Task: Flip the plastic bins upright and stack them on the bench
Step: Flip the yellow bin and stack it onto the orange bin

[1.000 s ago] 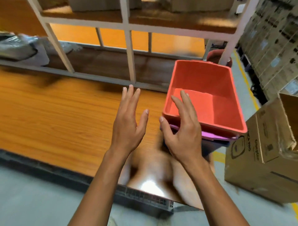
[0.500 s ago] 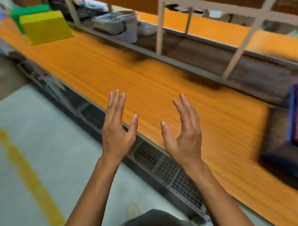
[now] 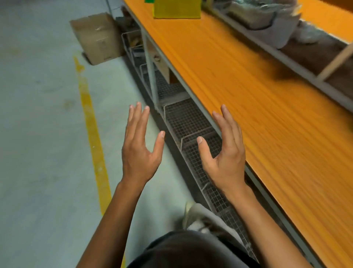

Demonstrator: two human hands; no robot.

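A yellow plastic bin (image 3: 176, 9) lies bottom-up at the far end of the orange wooden bench (image 3: 267, 114), with a sliver of a green bin (image 3: 149, 1) behind it at the frame's top edge. My left hand (image 3: 140, 149) floats over the floor beside the bench, fingers spread, holding nothing. Level with it, my right hand (image 3: 224, 151) hovers above the bench's front edge, fingers apart and empty. Both hands are far from the bins. The red bin stack is out of view.
Wire mesh baskets (image 3: 191, 122) run under the bench's front edge. A cardboard box (image 3: 99, 38) stands on the floor at the far end, by a yellow floor line (image 3: 91, 130). Plastic-wrapped bundles (image 3: 267, 17) lie on the back shelf. My foot (image 3: 193, 218) is beside the bench.
The view has swung left, away from the red bin stack, along the bench toward the yellow bin. Both hands stay raised and empty, now over the bench's front edge.
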